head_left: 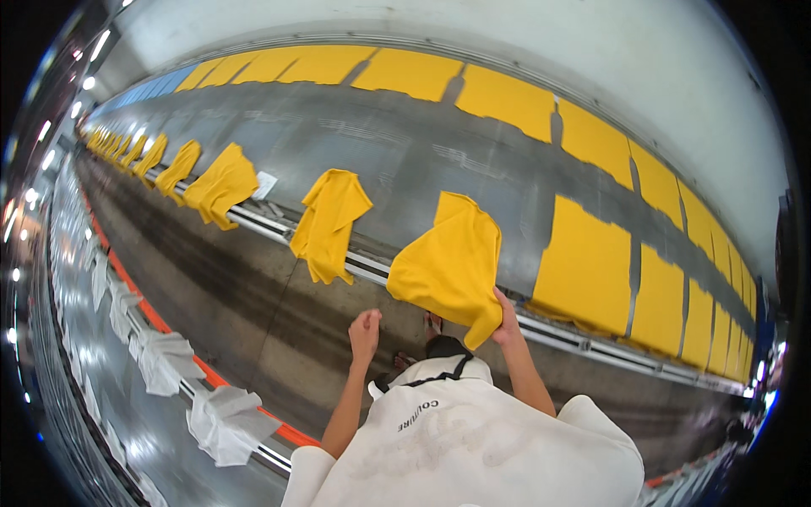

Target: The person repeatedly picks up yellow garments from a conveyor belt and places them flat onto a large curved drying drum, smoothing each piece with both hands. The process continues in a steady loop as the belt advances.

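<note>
A yellow fabric piece drapes over the near edge of the long grey table, its lower corner hanging toward me. My right hand grips that piece at its right edge, the fingers partly hidden by the cloth. To the left, my left hand is curled closed above the floor gap, apart from the table, and no object shows in it. Just beyond it another crumpled yellow fabric piece hangs over the table's rail.
Flat yellow panels lie on the grey table at right and along its far side. More bunched yellow pieces line the near rail leftward, beside a small white paper. Behind me, white cloths hang on another table with an orange edge.
</note>
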Tool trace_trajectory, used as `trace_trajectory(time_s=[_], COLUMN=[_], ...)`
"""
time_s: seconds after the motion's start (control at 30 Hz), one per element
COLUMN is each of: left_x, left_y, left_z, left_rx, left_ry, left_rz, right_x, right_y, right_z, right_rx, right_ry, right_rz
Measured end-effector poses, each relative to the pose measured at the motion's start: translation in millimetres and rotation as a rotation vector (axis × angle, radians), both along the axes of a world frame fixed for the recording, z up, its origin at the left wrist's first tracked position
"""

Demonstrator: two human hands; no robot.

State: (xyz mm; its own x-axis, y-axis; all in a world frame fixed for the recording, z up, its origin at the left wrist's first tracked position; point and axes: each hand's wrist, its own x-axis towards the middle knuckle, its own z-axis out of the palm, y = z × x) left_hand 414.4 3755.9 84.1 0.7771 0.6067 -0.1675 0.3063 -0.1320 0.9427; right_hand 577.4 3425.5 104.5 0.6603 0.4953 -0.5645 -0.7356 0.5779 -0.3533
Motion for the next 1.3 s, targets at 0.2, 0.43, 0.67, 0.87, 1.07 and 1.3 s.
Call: trace_trajectory(time_s=[0.2,0.43,0.67,0.87,1.07,1.3], left_x=[98.1,160.6,214.6,269.3,380.7,499.1], left_y=[9.1,-8.9,18.9,72.4,82.4,93.7], left_z=[6.4,-25.4,60.2,203.9,195.5,208.7], left_rx=[0.692,0.764,-0.661,-0.658,-0.419,-0.17], left_ry=[0.019,0.127,0.142,-0.226,-0.208,-0.381], left_rz=[-0.094,-0.606,-0.595,-0.324,-0.284,-0.148], right_x=[-17.1,40.8,76.5,137.0,269.0,373.4], right_y=[-16.8,-35.6,-70.7,-104.5,-99.4,-73.8], right_z=[52.0,74.8,140.2,196.3,133.3,155.0], right_rx=[-0.196,-0.296,-0.408,-0.585,-0.463,-0.767], right_ry=[-0.062,-0.105,-0.086,-0.417,-0.533,-0.684], right_rz=[-0.198,-0.44,-0.668,-0.857,-0.632,-0.675])
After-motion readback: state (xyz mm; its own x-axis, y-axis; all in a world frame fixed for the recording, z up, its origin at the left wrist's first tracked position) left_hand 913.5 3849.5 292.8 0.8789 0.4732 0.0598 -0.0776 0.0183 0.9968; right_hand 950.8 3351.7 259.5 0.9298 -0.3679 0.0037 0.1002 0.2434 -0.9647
